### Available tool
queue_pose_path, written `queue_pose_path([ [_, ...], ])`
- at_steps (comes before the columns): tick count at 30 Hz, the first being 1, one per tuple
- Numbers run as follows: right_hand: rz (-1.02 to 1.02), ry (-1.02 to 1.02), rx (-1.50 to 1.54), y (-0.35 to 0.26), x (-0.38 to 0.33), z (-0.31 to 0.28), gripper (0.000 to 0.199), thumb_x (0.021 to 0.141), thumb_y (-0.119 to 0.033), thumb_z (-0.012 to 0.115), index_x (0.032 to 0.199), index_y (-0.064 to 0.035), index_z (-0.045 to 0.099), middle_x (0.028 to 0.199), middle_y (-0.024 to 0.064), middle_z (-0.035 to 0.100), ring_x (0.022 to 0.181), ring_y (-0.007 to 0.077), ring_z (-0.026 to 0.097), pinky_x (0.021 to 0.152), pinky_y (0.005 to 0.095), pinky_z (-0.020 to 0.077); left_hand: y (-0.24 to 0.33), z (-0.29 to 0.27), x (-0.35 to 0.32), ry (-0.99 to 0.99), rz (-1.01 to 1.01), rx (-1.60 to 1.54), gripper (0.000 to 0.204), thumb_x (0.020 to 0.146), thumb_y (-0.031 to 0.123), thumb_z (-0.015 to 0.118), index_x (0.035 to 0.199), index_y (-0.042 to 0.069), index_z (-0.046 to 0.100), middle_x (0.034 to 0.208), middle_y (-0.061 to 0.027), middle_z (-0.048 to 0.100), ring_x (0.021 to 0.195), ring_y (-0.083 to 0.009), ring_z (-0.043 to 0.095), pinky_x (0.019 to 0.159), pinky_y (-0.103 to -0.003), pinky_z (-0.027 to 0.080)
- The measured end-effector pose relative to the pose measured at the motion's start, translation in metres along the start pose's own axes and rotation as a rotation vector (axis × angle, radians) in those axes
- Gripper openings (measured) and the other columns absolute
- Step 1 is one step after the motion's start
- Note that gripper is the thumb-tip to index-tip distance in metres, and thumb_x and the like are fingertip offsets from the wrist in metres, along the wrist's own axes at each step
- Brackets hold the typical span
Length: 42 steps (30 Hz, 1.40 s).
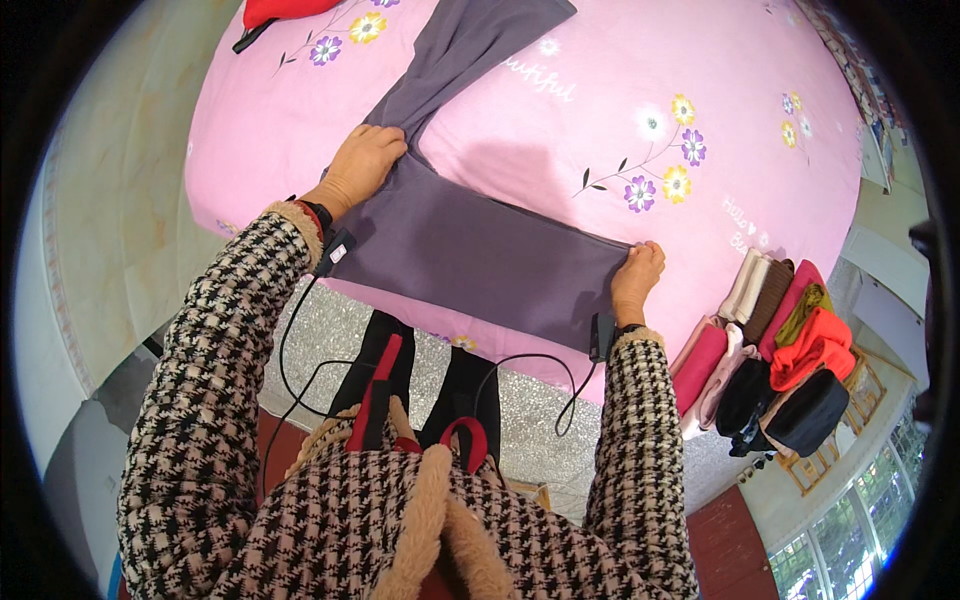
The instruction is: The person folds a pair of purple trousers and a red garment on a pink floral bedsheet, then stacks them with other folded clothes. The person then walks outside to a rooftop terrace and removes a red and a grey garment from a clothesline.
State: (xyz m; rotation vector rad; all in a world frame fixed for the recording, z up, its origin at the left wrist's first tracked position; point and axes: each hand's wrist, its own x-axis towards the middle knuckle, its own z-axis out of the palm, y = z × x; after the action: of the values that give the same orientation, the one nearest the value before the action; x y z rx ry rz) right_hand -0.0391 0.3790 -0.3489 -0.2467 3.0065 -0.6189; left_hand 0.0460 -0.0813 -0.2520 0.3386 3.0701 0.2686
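A pair of grey-purple trousers lies spread on a pink flowered bedsheet, its legs running up toward the far side of the bed. My left hand presses flat on the trousers where the legs bend away from the waist part. My right hand pinches the trousers' edge at the near right corner. Both forearms wear a black-and-white houndstooth coat with fleece cuffs, and a small black device with a cable sits at each wrist.
A pile of folded clothes in cream, brown, pink, orange and black lies at the bed's right end. A red garment rests at the far left of the bed. A silver glitter bed side faces me. Windows show at lower right.
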Motion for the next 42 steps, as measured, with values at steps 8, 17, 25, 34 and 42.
queue_pose_path([
  [8,0.122,-0.002,-0.045,-0.026,0.001,-0.004,0.020,0.087,-0.008,0.051,0.102,0.0040,0.052,0.119,0.0230,0.047,0.111,0.0380,0.044,0.094,0.0437,0.0372,0.011,0.006,0.011,0.019,-0.262,0.013,0.016,0.080,0.010,0.055,0.095,0.005,0.060,0.104,-0.0094,0.058,0.095,-0.0284,0.054,0.088,-0.037,0.040],
  [17,-0.390,-0.184,0.130,-0.138,-0.044,0.001,0.033,0.083,-0.011,0.058,0.112,0.0025,0.051,0.129,0.0222,0.042,0.121,0.0380,0.039,0.100,0.0465,0.0312,0.026,0.007,-0.103,0.254,-0.894,-0.116,0.051,0.083,0.021,0.059,0.126,-0.001,0.042,0.122,-0.0236,0.048,0.113,-0.0389,0.045,0.096,-0.046,0.035],
  [25,-0.130,-0.181,0.583,-0.171,0.061,0.046,0.024,0.088,-0.017,0.054,0.100,0.0035,0.054,0.096,0.0197,0.059,0.089,0.0309,0.057,0.081,0.0377,0.0441,0.002,0.015,-0.122,0.149,-1.188,-1.277,0.033,0.087,0.021,0.062,0.111,0.000,0.055,0.094,-0.0081,0.062,0.085,-0.0133,0.058,0.074,-0.027,0.048],
  [34,0.599,-0.470,1.246,-0.256,0.217,0.086,0.043,0.086,-0.025,0.062,0.108,0.0101,0.051,0.100,0.0158,0.058,0.087,0.0250,0.058,0.074,0.0356,0.0486,0.050,0.013,-0.129,0.373,-0.968,-1.062,0.020,0.087,0.015,0.061,0.099,-0.001,0.060,0.078,-0.0041,0.059,0.076,-0.0096,0.053,0.071,-0.024,0.044],
  [42,0.636,-0.598,1.673,-0.253,0.244,0.037,0.036,0.088,-0.018,0.059,0.115,0.0035,0.049,0.113,0.0150,0.056,0.102,0.0289,0.055,0.091,0.0415,0.0449,0.040,0.055,-0.141,0.092,-1.182,-1.245,0.020,0.088,0.011,0.056,0.105,0.000,0.060,0.090,-0.0017,0.060,0.083,-0.0105,0.055,0.077,-0.025,0.045],
])
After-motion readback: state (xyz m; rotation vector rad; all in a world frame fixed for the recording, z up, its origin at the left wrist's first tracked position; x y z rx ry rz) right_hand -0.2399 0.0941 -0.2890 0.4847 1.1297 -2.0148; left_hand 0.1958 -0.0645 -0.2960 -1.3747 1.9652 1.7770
